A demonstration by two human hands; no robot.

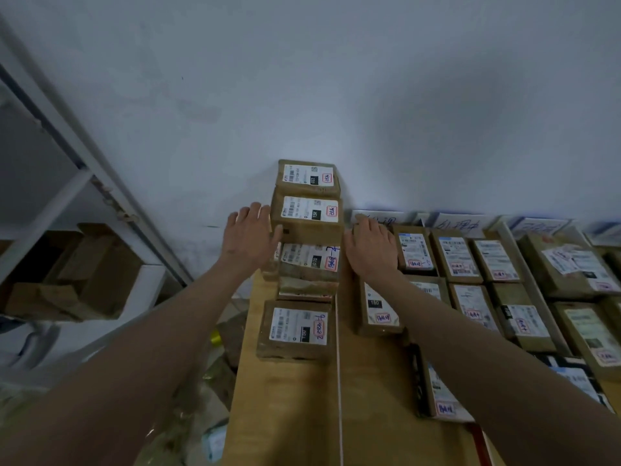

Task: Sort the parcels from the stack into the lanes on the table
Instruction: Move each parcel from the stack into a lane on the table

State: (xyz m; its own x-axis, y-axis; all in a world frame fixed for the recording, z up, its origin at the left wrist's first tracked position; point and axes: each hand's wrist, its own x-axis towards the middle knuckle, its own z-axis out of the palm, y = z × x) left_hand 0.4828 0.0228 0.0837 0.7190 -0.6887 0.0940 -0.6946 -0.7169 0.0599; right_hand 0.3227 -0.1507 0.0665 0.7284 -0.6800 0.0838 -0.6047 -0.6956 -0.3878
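Two hands (250, 235) (371, 248) flank parcel stack (307, 216); sorted parcels (455, 255) crowd right

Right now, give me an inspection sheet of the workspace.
Surface: wooden table, a white line marking a lane.
Job's things: stack of brown parcels by the wall; one parcel lying in front of it; sorted parcels in rows to the right.
Clutter: litter on the floor on the left.
Hands: left hand and right hand flank the stack, fingers straight.
Cables: nothing seen.
Surroundings: white wall; shelf with cartons on the left.
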